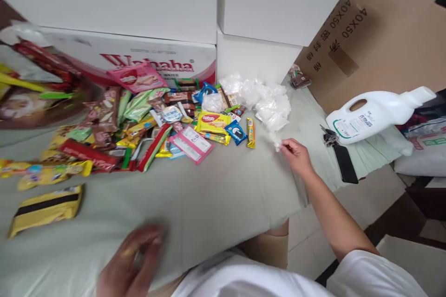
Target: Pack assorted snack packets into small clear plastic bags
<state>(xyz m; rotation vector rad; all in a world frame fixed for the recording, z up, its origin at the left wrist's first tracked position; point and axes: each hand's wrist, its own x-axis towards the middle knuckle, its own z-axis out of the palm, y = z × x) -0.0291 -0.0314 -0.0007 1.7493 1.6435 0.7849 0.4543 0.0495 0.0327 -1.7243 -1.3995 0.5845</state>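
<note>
My right hand (295, 154) reaches out over the pale green cloth (216, 195) and pinches the edge of a clear plastic bag (278, 141) from a crumpled heap of such bags (268, 102). My left hand (130, 262) hovers low over the cloth near its front edge, blurred; something small and yellow may be in its fingers, but I cannot tell. A spread of wrapped snacks (146, 125) covers the cloth's far left half. A yellow snack pack (47, 206) lies alone at the near left.
White boxes (139, 0) and a red-lettered carton (146, 62) line the back. A brown cardboard box (369, 32) leans at the right. A white jug (374, 116) lies on its side beside keys (329, 138) and a black phone (344, 163).
</note>
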